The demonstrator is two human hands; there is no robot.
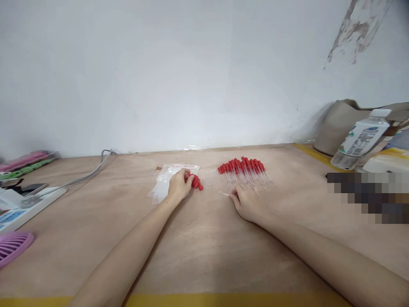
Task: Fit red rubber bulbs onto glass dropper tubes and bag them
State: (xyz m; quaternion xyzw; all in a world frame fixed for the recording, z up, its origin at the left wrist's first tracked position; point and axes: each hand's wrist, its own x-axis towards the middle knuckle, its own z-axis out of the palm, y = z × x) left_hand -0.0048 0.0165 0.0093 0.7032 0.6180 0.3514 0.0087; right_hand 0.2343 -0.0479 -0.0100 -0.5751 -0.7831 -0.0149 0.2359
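Observation:
My left hand is at a small pile of red rubber bulbs, its fingers closed on one at the pile's left side. The fingertips partly cover that bulb. Between the thumb and fingers of my right hand is a thin clear glass tube, its free end pointing left. Loose clear tubes lie between the two hands. Just beyond my right hand rests a row of droppers, red bulbs at the far end and clear tubes toward me. Clear zip bags lie under and beside my left hand.
At the left are a white power strip with a grey cable and a purple slatted object. A plastic bottle stands at the right by a grey-beige container. Behind the table rises a white wall.

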